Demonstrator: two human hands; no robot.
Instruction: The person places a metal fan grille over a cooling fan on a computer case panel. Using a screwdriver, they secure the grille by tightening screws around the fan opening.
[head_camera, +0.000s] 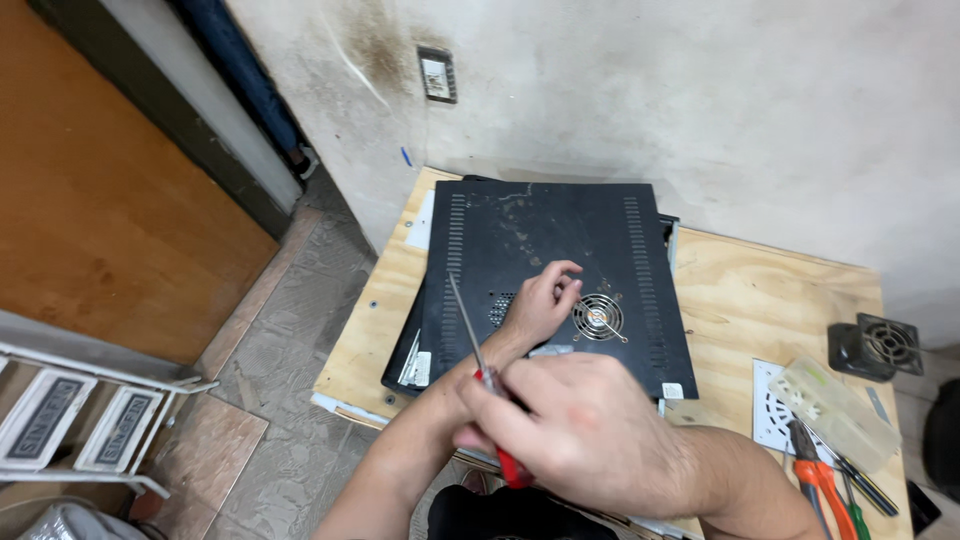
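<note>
Left hand: rests on the black metal cover, fingers curled down against the panel just beside the round fan grille; its grip holds nothing, only presses on the cover.
Right hand: nearer the camera, grip closed around the red handle of a screwdriver.
Screwdriver: the thin metal shaft points up and away — its tip is over the cover's left part, near a row of vent slots; whether the tip touches the panel I cannot tell.
Black metal cover: lies flat on the wooden counter, stacked over another flat dark piece whose edges show at the left and right.
Right side of counter: clear plastic box, orange-handled pliers and a small black fan — well apart from both hands.
</note>
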